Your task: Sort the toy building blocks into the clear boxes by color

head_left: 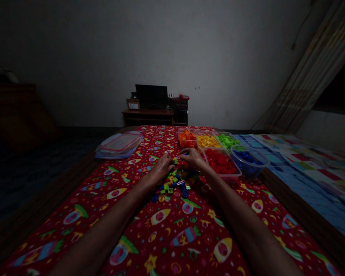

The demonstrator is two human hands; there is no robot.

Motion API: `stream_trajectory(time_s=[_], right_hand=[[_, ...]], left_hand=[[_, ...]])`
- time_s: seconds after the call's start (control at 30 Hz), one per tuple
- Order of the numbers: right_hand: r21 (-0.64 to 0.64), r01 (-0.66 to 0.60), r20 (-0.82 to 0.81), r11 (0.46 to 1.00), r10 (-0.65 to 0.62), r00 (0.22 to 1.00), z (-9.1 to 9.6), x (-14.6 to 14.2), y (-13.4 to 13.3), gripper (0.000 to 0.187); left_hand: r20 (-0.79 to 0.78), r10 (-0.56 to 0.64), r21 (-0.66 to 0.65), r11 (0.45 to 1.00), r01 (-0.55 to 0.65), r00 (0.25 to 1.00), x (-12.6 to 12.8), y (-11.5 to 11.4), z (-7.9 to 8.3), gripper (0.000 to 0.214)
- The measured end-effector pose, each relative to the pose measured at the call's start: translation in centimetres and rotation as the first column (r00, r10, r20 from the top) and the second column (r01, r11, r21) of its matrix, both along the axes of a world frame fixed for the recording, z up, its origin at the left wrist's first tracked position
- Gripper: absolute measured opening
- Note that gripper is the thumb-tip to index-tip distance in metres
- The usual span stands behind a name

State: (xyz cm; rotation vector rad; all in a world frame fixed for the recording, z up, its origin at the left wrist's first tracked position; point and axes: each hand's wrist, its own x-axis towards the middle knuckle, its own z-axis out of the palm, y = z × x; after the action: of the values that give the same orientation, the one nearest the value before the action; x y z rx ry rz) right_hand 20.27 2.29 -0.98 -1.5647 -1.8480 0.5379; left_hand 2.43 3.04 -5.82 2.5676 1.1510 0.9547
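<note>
A small heap of mixed coloured building bricks (174, 184) lies on a red rocket-print cloth (166, 230). My left hand (161, 168) rests on the heap's left side, fingers curled down onto the bricks. My right hand (193, 158) is at the heap's far edge, fingers bent and pinching among the pieces. What either hand holds is too small and dark to make out. Clear tubs stand just right of my right hand: orange bricks (186, 138), yellow bricks (207, 141), green bricks (227, 140), red bricks (222, 163), and a round bowl of blue bricks (248, 159).
Stacked clear container lids (119, 145) lie at the far left of the cloth. A patchwork mat (304, 161) spreads to the right. A low desk with a dark screen (151, 96) stands against the back wall. A curtain (307, 73) hangs at right. The room is dim.
</note>
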Motion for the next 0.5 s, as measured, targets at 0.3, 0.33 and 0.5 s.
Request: stream_trajectory(time_s=[0.3, 0.33, 0.5], right_hand=[[-0.205, -0.206, -0.68, 0.957, 0.012, 0.733, 0.4, -0.9, -1.2, 0.012], [-0.216, -0.219, -0.719, 0.951, -0.003, 0.695, 0.3, -0.9, -1.1, 0.01], [-0.365, -0.247, -0.809, 0.898, -0.174, 0.562, -0.1, -1.2, -1.0, 0.011]], left_hand=[[0.043, 0.017, 0.032, 0.999, -0.018, 0.999, -0.5, 0.0, -0.3, 0.011], [0.064, 0.039, 0.023, 0.999, -0.041, 0.997, -0.5, 0.4, -0.1, 0.013], [0.233, 0.202, -0.159, 0.973, -0.168, 0.951, 0.2, 1.7, 2.0, 0.022]])
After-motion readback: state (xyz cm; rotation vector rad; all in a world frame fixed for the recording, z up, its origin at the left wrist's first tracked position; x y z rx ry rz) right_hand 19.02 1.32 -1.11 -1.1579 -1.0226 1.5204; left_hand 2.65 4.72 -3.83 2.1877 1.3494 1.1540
